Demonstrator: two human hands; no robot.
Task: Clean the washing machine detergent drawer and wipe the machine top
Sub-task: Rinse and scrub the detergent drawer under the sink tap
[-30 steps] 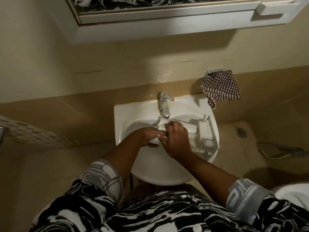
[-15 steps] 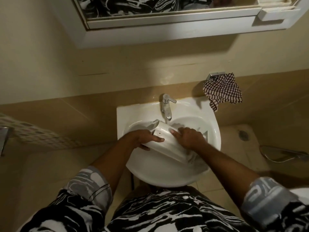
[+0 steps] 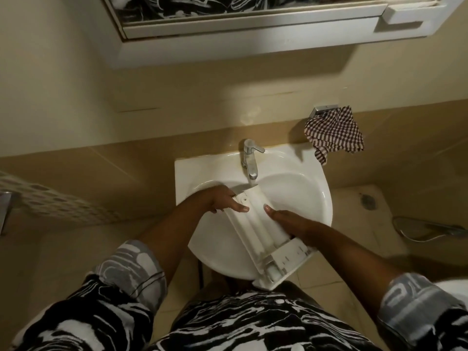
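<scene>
- The white detergent drawer [image 3: 255,229] lay slantwise in the sink [image 3: 316,178], one end just under the faucet [image 3: 249,159] at 12 o'clock of the bowl. Its wider front-panel end hung over the near rim at about 5 o'clock.
- Ribbed channels ran along the drawer's upturned face.
- The left hand [image 3: 220,201] gripped the drawer's far end from the 9 o'clock side. Its thumb lay across the top surface and its fingers curled under the edge.
- The right hand [image 3: 286,221] held the drawer's long side from 3 o'clock, with the thumb laid flat on top. Its other fingers were hidden beneath the drawer.
- Both forearms reached in from 6 o'clock, with the black-and-white patterned sleeves [image 3: 131,269] pushed up to grey cuffs.
- A red-and-white checked cloth [image 3: 334,133] hung from a metal holder [image 3: 325,110] on the wall, at 1 o'clock from the sink.
- A white-framed mirror cabinet [image 3: 253,29] sat on the wall at 12 o'clock, above the faucet.
- On the tiled floor at 3 o'clock was a dark floor drain [image 3: 367,198], and beyond it a curved metal hose [image 3: 425,231].
</scene>
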